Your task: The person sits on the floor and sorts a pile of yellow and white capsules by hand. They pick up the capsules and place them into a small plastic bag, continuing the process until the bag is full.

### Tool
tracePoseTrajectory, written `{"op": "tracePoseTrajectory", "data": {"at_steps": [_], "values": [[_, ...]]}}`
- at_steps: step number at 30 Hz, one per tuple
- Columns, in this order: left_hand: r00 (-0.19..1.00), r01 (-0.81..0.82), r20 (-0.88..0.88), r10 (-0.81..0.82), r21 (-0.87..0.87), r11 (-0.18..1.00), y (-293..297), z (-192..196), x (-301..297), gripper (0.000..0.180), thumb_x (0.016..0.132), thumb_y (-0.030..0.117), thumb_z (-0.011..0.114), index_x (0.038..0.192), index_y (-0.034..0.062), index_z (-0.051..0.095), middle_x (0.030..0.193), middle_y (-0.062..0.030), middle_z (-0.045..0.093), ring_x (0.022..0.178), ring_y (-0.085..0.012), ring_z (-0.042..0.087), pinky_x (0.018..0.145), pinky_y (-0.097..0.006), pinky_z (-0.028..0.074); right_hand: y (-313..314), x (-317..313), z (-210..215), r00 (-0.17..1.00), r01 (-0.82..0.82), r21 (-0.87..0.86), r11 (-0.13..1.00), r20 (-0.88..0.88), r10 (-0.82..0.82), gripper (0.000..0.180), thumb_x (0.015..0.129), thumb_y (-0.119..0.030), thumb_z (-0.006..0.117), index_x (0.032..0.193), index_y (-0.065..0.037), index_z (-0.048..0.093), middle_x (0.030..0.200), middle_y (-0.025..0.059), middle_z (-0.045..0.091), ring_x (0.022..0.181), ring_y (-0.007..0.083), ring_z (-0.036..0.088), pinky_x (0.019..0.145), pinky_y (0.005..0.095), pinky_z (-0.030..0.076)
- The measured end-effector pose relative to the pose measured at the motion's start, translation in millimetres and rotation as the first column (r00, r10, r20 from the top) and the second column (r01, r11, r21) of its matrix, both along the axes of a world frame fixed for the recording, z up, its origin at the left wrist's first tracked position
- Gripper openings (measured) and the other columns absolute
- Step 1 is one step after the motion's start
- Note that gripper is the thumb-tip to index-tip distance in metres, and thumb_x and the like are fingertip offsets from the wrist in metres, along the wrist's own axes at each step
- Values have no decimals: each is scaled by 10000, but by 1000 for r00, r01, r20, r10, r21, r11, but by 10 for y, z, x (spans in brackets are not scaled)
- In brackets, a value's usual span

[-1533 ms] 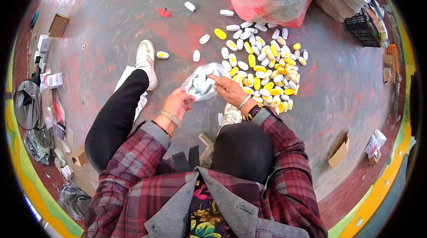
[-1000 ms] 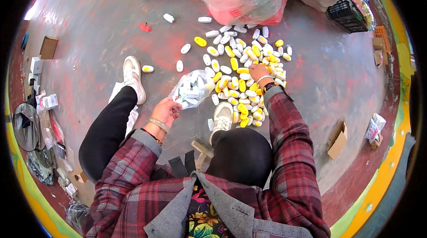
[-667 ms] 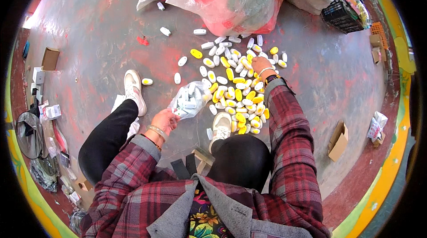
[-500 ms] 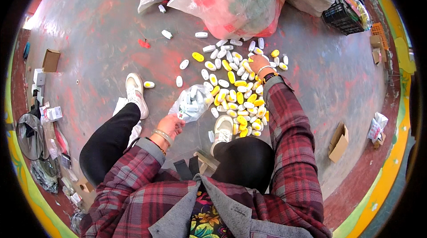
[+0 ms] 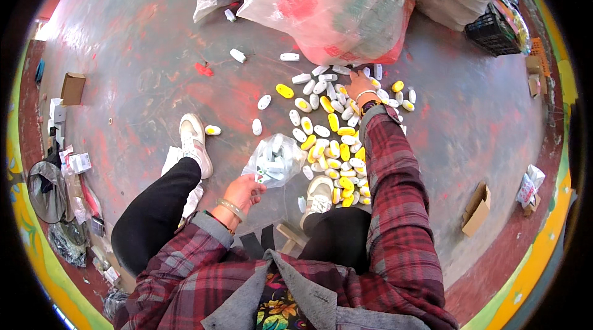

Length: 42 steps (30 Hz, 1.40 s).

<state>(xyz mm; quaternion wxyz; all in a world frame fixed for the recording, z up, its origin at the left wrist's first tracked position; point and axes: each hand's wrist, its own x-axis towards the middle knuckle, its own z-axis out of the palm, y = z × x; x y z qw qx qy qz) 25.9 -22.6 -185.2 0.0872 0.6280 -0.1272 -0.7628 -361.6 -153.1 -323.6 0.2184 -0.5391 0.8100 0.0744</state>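
Observation:
My left hand point(image 5: 244, 195) is closed on the gathered edge of a clear plastic bag point(image 5: 293, 156), which holds several pale plastic pieces point(image 5: 272, 165). My right hand point(image 5: 360, 87) reaches to the far part of a pile of small oval plastic pieces, its fingers stretched over white ones, with nothing plainly in its grip. White pieces point(image 5: 322, 131) and yellow ones point(image 5: 333, 122) make up the pile, some white with yellow patches. What lies under the right palm is hidden.
Beyond the pile stands a big filled plastic sack point(image 5: 333, 9). A black crate point(image 5: 492, 33) is at far right, an open cardboard box point(image 5: 476, 208) at right. My shoes point(image 5: 319, 197) flank the bag. Boxes and wrappings point(image 5: 79, 162) line the left edge.
My right hand has moved slightly toward the far end of the pile, near the white pieces. My left hand still holds the bag. The whole view has shifted a little.

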Motion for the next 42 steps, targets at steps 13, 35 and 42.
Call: {"op": "tracePoseTrajectory", "data": {"at_steps": [13, 35, 42], "values": [[1000, -7, 26, 6, 45, 999, -228, -14, -56, 209, 785, 92, 489, 989, 55, 515, 744, -22, 574, 675, -98, 527, 571, -207, 372, -561, -206, -416, 987, -25, 167, 986, -152, 51, 478, 767, -416, 474, 1172, -163, 503, 1256, 80, 444, 1157, 265, 419, 927, 454, 313], [1000, 25, -1, -25, 0, 1000, -56, 2, 11, 228, 781, 74, 473, 1007, 56, 496, 777, -49, 574, 706, -127, 534, 591, -222, 383, 692, 704, -178, 965, -260, -247, 933, -40, 258, 351, 734, -324, 565, 982, -74, 554, 920, 172, 529, 863, 324, 540, 723, 401, 449], [1000, 22, 2, -22, 27, 999, -83, -41, 80, 221, 783, 78, 477, 1001, 53, 508, 775, -41, 573, 704, -116, 533, 589, -212, 384, -192, 443, 7, 901, -398, 10, 917, -182, 393, 615, 738, -122, 550, 1288, -268, 316, 1300, 136, 296, 1177, 310, 338, 891, 413, 383]]}}
